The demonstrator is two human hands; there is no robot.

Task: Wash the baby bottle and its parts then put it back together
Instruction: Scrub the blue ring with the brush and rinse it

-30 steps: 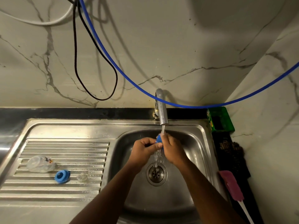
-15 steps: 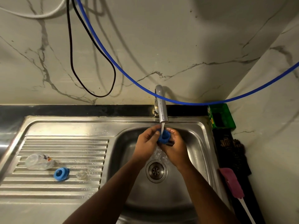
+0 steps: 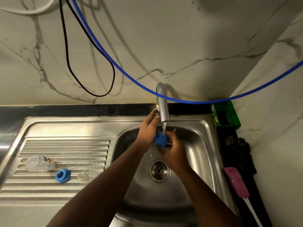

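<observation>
Under the tap (image 3: 162,105), over the basin (image 3: 195,154) at the right end of the steel sink: right hand (image 3: 173,150) cupped around a blue cap (image 3: 161,139), fingers curled about it from below and the right, water stream landing on its top. Left hand (image 3: 148,130) just left of the cap, fingers fairly straight and reaching up to the tap's base; touching the lever or only near it, cannot tell. Palm close beside the cap, contact unclear. Drain (image 3: 158,170) below the hands, at the basin's middle.

On the ribbed drainboard (image 3: 68,145), toward its left edge: clear bottle (image 3: 38,163) lying on its side. Just right of it and nearer the front edge, a blue ring (image 3: 62,175), opening facing up and to the left. Right of the ring and apart from it, a small clear teat (image 3: 82,175), blurred and hard to make out. All three well apart from the basin.

Along the sink's right edge, on the dark counter: green box (image 3: 225,113) in the back corner against the wall, a dark mesh scrubber (image 3: 237,149) in front of it, then a pink brush (image 3: 237,181) with a white handle running toward the front right corner.

Across the marble wall: blue hose (image 3: 118,66) sagging from the upper left, passing in front of the tap's neck and rising to the right; black cable (image 3: 105,94) looping left of the tap; white cable (image 3: 32,12) at the top left corner.
</observation>
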